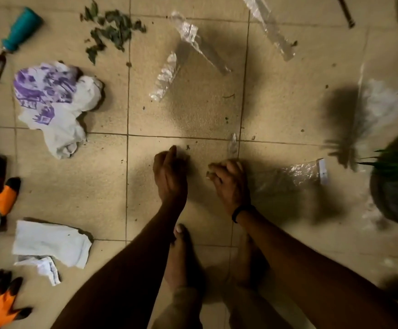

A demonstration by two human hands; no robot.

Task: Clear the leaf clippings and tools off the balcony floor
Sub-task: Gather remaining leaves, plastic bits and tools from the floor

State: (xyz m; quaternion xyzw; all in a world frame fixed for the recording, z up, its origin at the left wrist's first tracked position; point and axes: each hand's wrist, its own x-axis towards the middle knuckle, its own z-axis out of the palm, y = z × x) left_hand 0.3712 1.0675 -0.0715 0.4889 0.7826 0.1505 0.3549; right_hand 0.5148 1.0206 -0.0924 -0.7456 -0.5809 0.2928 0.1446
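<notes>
A person's left hand hung with fingers loosely straight and empty, while the right hand curled round the mouth of a crumpled clear plastic bag; dark green leaf clippings and a teal-handled claw rake lay far left on the beige tiled floor

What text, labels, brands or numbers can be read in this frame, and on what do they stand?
Nothing here can be read.
White bag: purple print, blurred, no words legible.
White tag on the clear plastic bag: too small to read.
Crumpled white paper: faint grey print, too blurred to read.
</notes>
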